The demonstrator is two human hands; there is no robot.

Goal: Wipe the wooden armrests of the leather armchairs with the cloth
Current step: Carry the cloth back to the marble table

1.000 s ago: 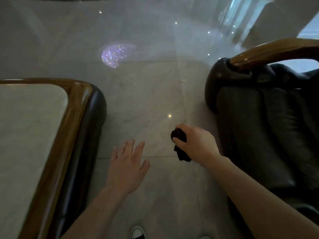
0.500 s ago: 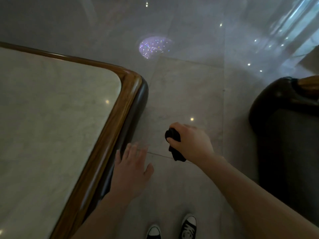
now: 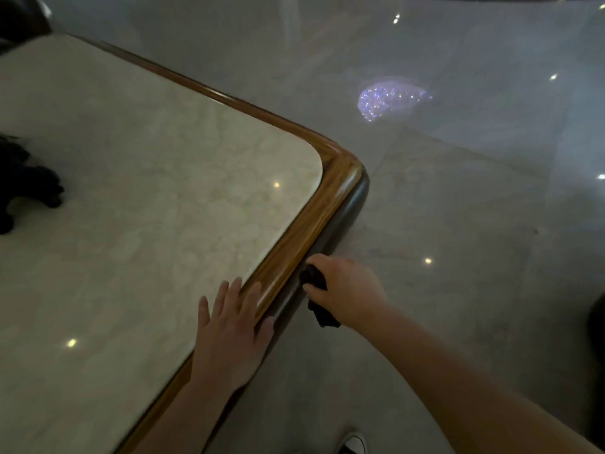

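Note:
My right hand (image 3: 347, 290) is closed around a dark cloth (image 3: 319, 299), bunched in the fist, just off the table's dark side edge. My left hand (image 3: 232, 335) lies flat with fingers spread over the wooden rim (image 3: 327, 204) of a marble-topped table (image 3: 157, 204), holding nothing. Only a dark sliver of the leather armchair (image 3: 597, 322) shows at the right edge. No wooden armrest is in view.
A dark, fuzzy object (image 3: 23, 181) lies on the marble top at the far left. Another dark shape (image 3: 19, 14) sits in the top left corner. Polished stone floor (image 3: 458, 208) with light reflections spreads to the right. My shoe (image 3: 353, 445) shows at the bottom.
The view has swung left, away from the armchair, bringing the table to the middle. My left hand has come to rest on the table's rim. My right hand still grips the cloth.

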